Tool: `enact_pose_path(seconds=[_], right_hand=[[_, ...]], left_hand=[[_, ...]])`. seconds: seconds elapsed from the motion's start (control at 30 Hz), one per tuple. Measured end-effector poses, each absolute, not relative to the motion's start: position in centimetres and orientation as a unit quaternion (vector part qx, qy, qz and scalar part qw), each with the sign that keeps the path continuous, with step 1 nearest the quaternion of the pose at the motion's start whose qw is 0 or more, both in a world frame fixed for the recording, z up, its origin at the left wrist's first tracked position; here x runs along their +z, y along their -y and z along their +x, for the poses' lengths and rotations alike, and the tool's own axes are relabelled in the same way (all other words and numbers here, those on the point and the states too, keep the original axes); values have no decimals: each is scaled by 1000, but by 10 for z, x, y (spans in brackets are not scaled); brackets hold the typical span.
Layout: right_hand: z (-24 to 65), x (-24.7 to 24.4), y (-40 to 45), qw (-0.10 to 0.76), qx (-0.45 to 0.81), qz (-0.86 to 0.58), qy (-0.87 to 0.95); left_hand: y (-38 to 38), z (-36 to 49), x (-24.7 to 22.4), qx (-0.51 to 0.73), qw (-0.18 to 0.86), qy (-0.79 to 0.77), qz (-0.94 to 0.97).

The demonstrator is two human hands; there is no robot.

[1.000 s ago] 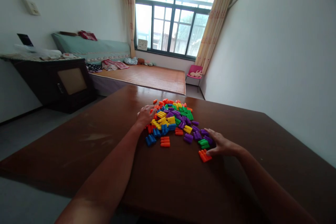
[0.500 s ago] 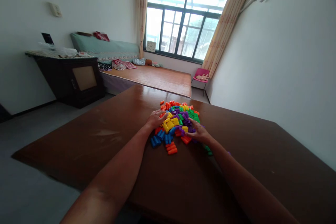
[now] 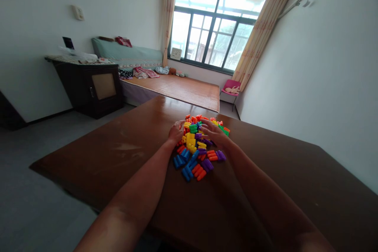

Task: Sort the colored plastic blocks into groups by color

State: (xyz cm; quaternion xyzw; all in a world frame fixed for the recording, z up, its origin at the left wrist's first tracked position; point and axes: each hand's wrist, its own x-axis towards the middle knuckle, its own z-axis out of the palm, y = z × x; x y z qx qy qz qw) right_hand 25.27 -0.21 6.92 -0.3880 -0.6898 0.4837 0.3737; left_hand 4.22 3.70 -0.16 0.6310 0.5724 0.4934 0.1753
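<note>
The left hand point(image 3: 176, 132) and right hand point(image 3: 215, 133) are flanking the coloured blocks point(image 3: 190, 141) on the worktop point(image 3: 283, 149), the left curling at their edge with a grip I can't make out, the right spreading open over them after moving inward, so I'm judging their spread narrower.

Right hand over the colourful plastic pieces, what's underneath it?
Beside the right hand, purple pieces and green pieces show. Whatever lies directly beneath the palm and fingers is covered, so its colours and number can't be seen.
</note>
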Motion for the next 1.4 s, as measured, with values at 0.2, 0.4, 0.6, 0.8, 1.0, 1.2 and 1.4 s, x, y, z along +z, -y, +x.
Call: enact_pose_path(seconds=[0.2, 0.4, 0.6, 0.8, 1.0, 1.2, 1.4], right_hand=[[383, 75, 44, 281, 228, -552, 751], [478, 27, 108, 100, 146, -638, 749], [432, 6, 94, 188, 155, -554, 796], [364, 12, 37, 299, 272, -546, 734], [330, 40, -2, 411, 375, -464, 689], [363, 37, -49, 316, 173, -587, 725], [341, 4, -51, 261, 97, -592, 756]], left_hand=[[-43, 41, -1, 508, 154, -566, 631], [-29, 49, 19, 519, 64, -547, 653], [8, 92, 56, 501, 43, -389, 772], [51, 146, 74, 361, 46, -232, 902], [109, 144, 63, 195, -9, -79, 978], [112, 106, 36, 140, -6, -134, 981], [80, 76, 42, 154, -31, -197, 968]])
